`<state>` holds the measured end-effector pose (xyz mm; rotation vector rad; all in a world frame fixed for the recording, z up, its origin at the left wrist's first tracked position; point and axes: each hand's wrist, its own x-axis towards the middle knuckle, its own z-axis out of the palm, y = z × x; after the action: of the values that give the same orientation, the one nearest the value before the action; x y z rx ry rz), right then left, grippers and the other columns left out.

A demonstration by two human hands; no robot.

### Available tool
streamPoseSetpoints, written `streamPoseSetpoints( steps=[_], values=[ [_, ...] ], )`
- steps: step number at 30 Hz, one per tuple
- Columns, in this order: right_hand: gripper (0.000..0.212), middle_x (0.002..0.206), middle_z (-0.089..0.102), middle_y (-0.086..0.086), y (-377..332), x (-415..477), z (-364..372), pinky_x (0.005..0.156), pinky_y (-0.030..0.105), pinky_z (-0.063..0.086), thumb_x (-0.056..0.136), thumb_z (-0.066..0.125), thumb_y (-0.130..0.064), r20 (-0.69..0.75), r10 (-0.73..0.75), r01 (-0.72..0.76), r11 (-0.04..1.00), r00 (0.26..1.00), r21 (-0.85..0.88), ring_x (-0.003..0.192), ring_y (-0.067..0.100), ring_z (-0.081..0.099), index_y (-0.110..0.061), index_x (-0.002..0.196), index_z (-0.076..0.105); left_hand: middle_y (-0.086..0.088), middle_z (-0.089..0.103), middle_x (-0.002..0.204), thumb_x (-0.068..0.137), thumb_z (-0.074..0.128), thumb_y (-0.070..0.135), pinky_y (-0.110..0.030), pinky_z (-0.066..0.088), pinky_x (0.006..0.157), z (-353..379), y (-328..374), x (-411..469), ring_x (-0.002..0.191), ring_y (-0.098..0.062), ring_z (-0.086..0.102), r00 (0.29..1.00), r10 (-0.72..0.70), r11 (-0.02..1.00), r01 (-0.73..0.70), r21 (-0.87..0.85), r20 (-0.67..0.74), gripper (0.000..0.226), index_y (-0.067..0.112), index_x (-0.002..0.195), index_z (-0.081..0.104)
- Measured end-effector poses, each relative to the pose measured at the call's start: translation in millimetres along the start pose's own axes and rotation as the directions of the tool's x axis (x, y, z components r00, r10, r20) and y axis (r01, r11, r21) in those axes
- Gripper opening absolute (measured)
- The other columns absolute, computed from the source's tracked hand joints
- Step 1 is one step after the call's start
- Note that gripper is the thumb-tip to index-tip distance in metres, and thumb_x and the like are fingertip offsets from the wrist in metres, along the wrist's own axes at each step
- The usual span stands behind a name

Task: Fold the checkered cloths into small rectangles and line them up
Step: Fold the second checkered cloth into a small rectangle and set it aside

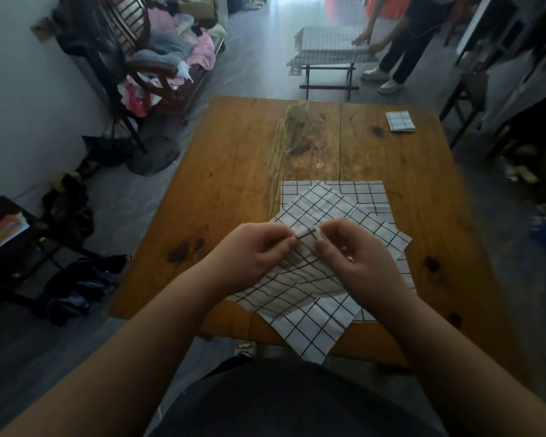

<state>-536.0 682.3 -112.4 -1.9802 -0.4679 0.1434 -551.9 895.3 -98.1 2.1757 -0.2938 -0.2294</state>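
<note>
Several white cloths with a black grid lie overlapped in a loose pile [334, 200] on the near right part of the wooden table [234, 171]. The top checkered cloth [284, 288] is lifted off the pile by one corner. My left hand [249, 250] and my right hand [356, 250] both pinch that raised corner between thumb and fingers, close together above the pile. The rest of that cloth hangs down and drapes toward the table's near edge. One small folded checkered rectangle [400, 121] rests at the far right corner of the table.
Beyond the table, another person [401, 42] bends over a small table draped in a checkered cloth [328, 42]. A chair heaped with clothes [167, 52] stands at the left. Dark clothes [73, 285] lie on the floor left. Chairs [467, 96] stand on the right.
</note>
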Motion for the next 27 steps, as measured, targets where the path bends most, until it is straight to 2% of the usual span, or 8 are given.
streamPoseSetpoints(
  steps=[3, 6, 8, 11, 16, 21, 24, 27],
  values=[
    [0.007, 0.084, 0.067, -0.008, 3.2, 0.0, 3.3, 0.071, 0.029, 0.056, 0.097, 0.06, -0.028, -0.028, -0.012, 0.011, 0.999, 1.0, -0.033, 0.08, 0.008, 0.065, -0.027, 0.094, 0.066, 0.008, 0.071, 0.092, 0.099, 0.057, 0.028, -0.033, 0.061, 0.077, 2.7, 2.6, -4.8, 0.085, -0.009, 0.069, 1.0, -0.008, 1.0, 0.008, 0.007, -0.006, 0.013, 0.027, 0.107, 0.068],
    [0.007, 0.083, 0.068, -0.013, 4.3, -0.3, 7.0, 0.073, 0.031, 0.057, 0.095, 0.06, -0.033, -0.016, -0.038, 0.036, 0.995, 0.999, -0.096, 0.082, 0.004, 0.065, -0.032, 0.091, 0.065, 0.012, 0.069, 0.102, 0.092, 0.062, 0.04, -0.029, 0.061, 0.08, 6.8, 7.6, -8.7, 0.09, -0.004, 0.069, 0.996, -0.009, 1.0, 0.011, 0.015, -0.083, 0.03, 0.03, 0.12, 0.064],
    [0.007, 0.082, 0.067, -0.016, 3.3, 0.1, 10.1, 0.072, 0.028, 0.057, 0.094, 0.059, -0.037, -0.006, -0.07, 0.068, 0.989, 0.998, -0.133, 0.083, 0.001, 0.064, -0.035, 0.091, 0.065, 0.013, 0.07, 0.099, 0.092, 0.066, 0.036, -0.026, 0.059, 0.078, 9.2, 12.2, -10.1, 0.089, -0.004, 0.068, 0.98, 0.03, 0.999, -0.025, 0.028, -0.195, 0.025, 0.025, 0.114, 0.069],
    [0.007, 0.082, 0.066, -0.019, 1.1, 0.2, 15.7, 0.07, 0.023, 0.055, 0.094, 0.056, -0.04, 0.021, -0.099, 0.102, 0.977, 0.995, -0.189, 0.082, -0.002, 0.063, -0.039, 0.093, 0.063, 0.012, 0.072, 0.09, 0.093, 0.069, 0.027, -0.03, 0.058, 0.076, 12.9, 14.0, -13.5, 0.086, -0.007, 0.068, 0.948, 0.047, 0.998, -0.035, 0.046, -0.316, 0.011, 0.021, 0.099, 0.075],
    [0.022, 0.081, 0.065, -0.018, 2.2, 1.0, 18.0, 0.063, 0.034, 0.058, 0.096, 0.043, -0.049, 0.115, -0.111, 0.143, 0.934, 0.987, -0.327, 0.074, 0.0, 0.062, -0.04, 0.104, 0.062, 0.01, 0.072, 0.084, 0.093, 0.067, 0.023, -0.026, 0.057, 0.074, 11.6, 8.5, -28.0, 0.082, -0.01, 0.068, 0.949, -0.058, 0.997, 0.04, -0.063, -0.31, 0.009, 0.023, 0.096, 0.075],
    [0.028, 0.081, 0.064, -0.02, -0.5, 3.2, 21.2, 0.069, 0.03, 0.055, 0.096, 0.043, -0.044, 0.252, -0.071, 0.16, 0.921, 0.965, -0.354, 0.075, -0.002, 0.059, -0.036, 0.108, 0.067, 0.011, 0.073, 0.086, 0.093, 0.066, 0.021, -0.029, 0.058, 0.075, 3.6, -0.4, -45.4, 0.083, -0.011, 0.068, 0.933, -0.129, 0.991, 0.106, -0.085, -0.337, 0.009, 0.026, 0.093, 0.074],
    [0.027, 0.079, 0.061, -0.021, -1.5, 6.4, 27.9, 0.069, 0.025, 0.051, 0.097, 0.045, -0.041, 0.249, -0.04, 0.129, 0.927, 0.968, -0.351, 0.077, -0.003, 0.058, -0.033, 0.106, 0.068, 0.01, 0.072, 0.087, 0.094, 0.066, 0.018, -0.027, 0.058, 0.075, -5.0, -5.4, -53.3, 0.085, -0.012, 0.068, 0.902, -0.178, 0.98, 0.125, -0.157, -0.394, 0.01, 0.025, 0.092, 0.073],
    [0.022, 0.081, 0.063, -0.019, -0.8, 9.5, 33.3, 0.069, 0.026, 0.05, 0.097, 0.048, -0.037, 0.202, -0.016, 0.083, 0.941, 0.979, -0.329, 0.078, -0.002, 0.058, -0.032, 0.103, 0.069, 0.007, 0.072, 0.088, 0.095, 0.065, 0.015, -0.021, 0.056, 0.073, -20.7, -9.6, -60.2, 0.084, -0.011, 0.068, 0.865, -0.215, 0.968, 0.129, -0.213, -0.454, 0.012, 0.023, 0.089, 0.072]
  ],
)
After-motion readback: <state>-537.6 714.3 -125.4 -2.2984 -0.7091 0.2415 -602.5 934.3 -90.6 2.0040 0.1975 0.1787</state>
